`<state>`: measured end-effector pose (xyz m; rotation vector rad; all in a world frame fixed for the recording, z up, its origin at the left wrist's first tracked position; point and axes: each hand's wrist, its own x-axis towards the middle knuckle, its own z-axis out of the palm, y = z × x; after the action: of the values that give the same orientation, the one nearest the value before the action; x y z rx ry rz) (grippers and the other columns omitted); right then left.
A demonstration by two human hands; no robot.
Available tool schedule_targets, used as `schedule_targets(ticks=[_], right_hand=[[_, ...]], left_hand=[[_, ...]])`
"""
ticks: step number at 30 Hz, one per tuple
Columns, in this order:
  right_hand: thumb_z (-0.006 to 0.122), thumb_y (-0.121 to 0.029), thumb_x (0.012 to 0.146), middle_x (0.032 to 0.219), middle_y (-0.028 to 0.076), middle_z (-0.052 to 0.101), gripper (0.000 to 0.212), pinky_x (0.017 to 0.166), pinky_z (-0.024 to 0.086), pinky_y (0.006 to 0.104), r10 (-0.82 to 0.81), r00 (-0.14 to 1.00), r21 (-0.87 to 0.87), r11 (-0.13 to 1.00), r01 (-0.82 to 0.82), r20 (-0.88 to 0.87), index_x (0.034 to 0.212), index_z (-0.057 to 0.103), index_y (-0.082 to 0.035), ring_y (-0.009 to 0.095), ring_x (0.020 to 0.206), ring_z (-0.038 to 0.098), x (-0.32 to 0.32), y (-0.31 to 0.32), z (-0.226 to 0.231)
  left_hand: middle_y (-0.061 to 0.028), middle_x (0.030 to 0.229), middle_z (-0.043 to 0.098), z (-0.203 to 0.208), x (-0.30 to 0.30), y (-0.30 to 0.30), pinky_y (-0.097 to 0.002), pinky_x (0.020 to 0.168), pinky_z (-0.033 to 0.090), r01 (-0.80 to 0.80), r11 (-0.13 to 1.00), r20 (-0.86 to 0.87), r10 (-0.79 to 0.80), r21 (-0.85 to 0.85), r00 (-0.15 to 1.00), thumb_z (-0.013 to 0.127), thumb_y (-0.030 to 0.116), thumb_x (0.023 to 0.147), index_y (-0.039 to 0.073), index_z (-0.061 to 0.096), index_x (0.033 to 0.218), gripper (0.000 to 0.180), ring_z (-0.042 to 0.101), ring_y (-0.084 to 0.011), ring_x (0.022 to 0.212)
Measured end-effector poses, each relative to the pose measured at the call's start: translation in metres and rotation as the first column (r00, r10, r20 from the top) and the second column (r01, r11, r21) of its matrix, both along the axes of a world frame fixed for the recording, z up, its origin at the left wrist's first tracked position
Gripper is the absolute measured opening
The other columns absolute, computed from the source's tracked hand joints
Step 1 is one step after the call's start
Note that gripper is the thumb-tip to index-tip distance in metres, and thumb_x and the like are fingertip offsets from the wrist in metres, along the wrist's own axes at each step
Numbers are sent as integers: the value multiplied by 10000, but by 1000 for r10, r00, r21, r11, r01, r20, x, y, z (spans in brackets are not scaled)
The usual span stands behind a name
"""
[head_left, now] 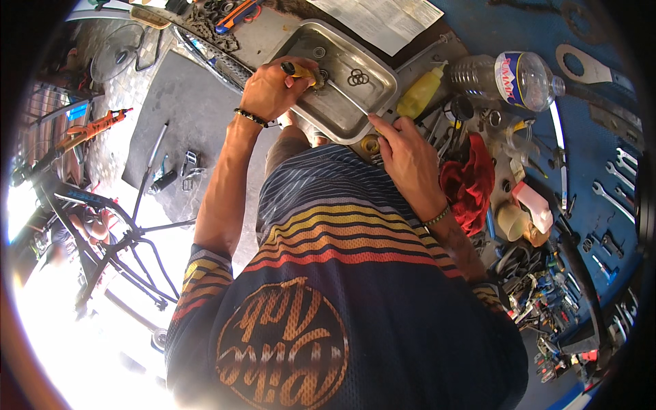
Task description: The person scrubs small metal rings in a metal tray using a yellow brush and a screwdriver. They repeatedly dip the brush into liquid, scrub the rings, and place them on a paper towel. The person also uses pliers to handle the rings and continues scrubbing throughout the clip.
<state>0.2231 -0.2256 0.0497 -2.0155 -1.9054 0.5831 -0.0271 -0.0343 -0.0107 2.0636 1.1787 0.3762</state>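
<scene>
My left hand (273,89) is closed around the yellow-and-black handle of a screwdriver (350,98). Its thin metal shaft slants down to the right across a shallow metal tray (392,96). At the shaft's far end is my right hand (408,154), index finger reaching the tip and the other fingers curled; whatever they may hold is too small to make out. In the tray lie several dark thin rings (357,77) and a small round bearing-like part (319,52). Another round part, partly hidden, sits beside the screwdriver handle.
Right of the tray lie a yellow squeeze bottle (420,92), a clear plastic bottle (502,78) and a red rag (470,184). Wrenches (611,198) rest on the blue surface at far right. A bicycle frame (102,212) stands at left; pedals (191,167) lie on a dark mat (160,89).
</scene>
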Motion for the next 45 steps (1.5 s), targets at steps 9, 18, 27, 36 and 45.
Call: schedule_targets(ticks=[9,18,27,36,45], right_hand=[[744,-132,1011,996,129,655,489,717,619,460,105,976,-142,987,-79,188,1495,706,-187,337,818,743,-9,9,11],[664,-163,1034,1016,162,724,425,696,644,417,203,952,-171,971,-166,229,1449,711,-81,303,779,786,-11,30,28],[642,-188,1065,998,169,727,381,682,637,421,201,958,-161,972,-169,205,1413,721,-57,301,771,788,-12,36,30],[701,-77,955,948,145,728,464,697,633,451,143,973,-128,984,-121,181,1416,752,-96,331,774,779,-13,35,25],[704,-85,951,980,153,725,479,685,626,447,143,975,-154,981,-117,169,1428,745,-75,321,781,777,-15,38,23]], left_hand=[[-25,1132,852,0,-2,5,-344,865,637,28,999,61,-27,-24,998,859,150,958,182,827,1266,311,815,-217,969],[-68,1115,845,-17,-5,8,-388,842,643,60,994,160,-74,88,984,866,258,955,183,848,1189,246,825,-286,954],[-54,1130,854,-4,1,10,-369,858,629,174,980,161,-157,-97,974,839,267,966,166,855,1160,219,821,-265,949],[-38,1065,849,12,12,14,-404,845,624,113,993,24,-112,-26,993,852,319,939,201,861,1115,212,808,-289,953],[-69,1042,846,3,6,15,-394,804,628,207,971,58,-201,-119,978,875,332,939,201,856,1143,243,816,-286,925]])
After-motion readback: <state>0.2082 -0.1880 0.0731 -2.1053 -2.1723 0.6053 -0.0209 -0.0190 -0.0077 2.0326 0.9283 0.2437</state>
